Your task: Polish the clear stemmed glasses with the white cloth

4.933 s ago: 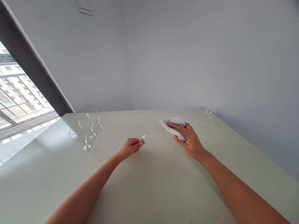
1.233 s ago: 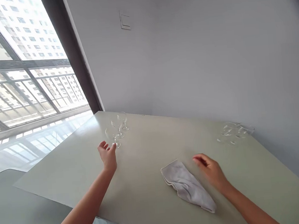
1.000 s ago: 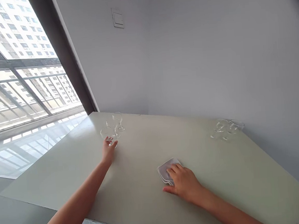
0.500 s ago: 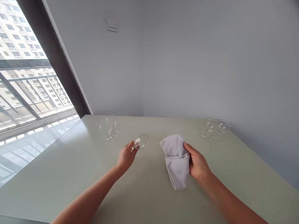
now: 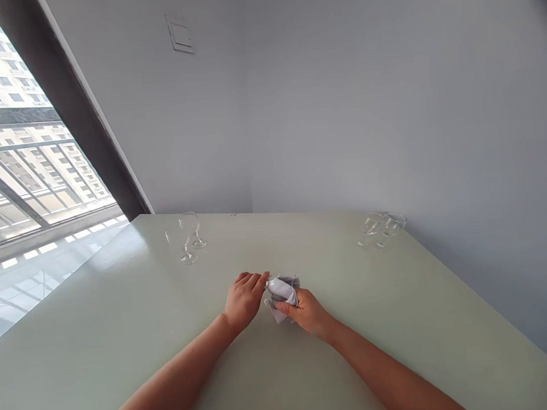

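In the head view my left hand (image 5: 246, 299) is closed on the stem end of a clear glass (image 5: 271, 283), which lies sideways above the table with its bowl to the right. My right hand (image 5: 305, 311) grips a pale cloth (image 5: 280, 315) at the bowl. Part of the cloth shows inside the bowl and part hangs below it. The fingertips of my left hand, at the glass's foot, are partly hidden.
Two clear stemmed glasses (image 5: 189, 257) stand at the back left of the pale table (image 5: 212, 387). More clear glasses (image 5: 393, 223) are at the back right, near the wall. A window is at the left.
My right hand has moved left with the cloth, bringing it to the glass and into the bowl. The cloth is now bunched. The camera view has shifted slightly.
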